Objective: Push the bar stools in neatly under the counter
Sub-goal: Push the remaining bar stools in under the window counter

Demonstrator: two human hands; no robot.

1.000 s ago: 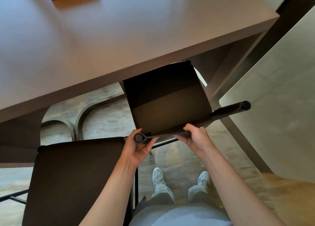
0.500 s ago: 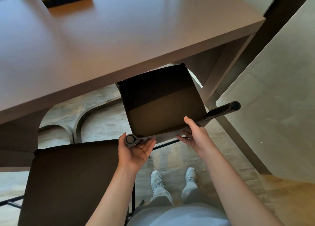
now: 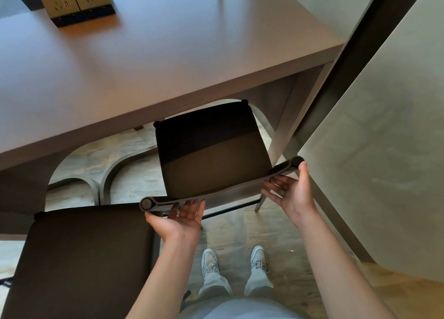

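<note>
Dark-brown fabric of the stool backrest (image 3: 216,194) lies against my left hand (image 3: 180,216); the palm faces up, fingers straight and spread under the near rolled end, holding nothing. My right hand (image 3: 289,193) is likewise wide, fingers relaxed beneath the far end, thumb raised beside the round end cap. Neither hand grips: flat palms behind the backrest suit a push forward, not a lift.

Position of the dark-brown square-seated bar stool (image 3: 211,150): front part of the seat already in shadow below the edge of the brown matte counter (image 3: 168,54), rear part and backrest outside it. Judgement: partly in, more travel needed. It sits skewed to the counter edge, right end further forward, so an even push from both hands should square it. The counter's side panel stands close on the right; I would watch that side for a knock.

A second dark-brown bar stool (image 3: 79,258) stands just beside my left forearm, well out from the counter, not yet pushed in.

Count: bar stools, two. Hands, two, both open. Brass-coloured socket blocks (image 3: 74,1) on the far counter, two side by side. Grey sneakers (image 3: 210,262) on the pale stone floor (image 3: 134,181), two. One small dark stub at the far counter edge, too small to identify.
</note>
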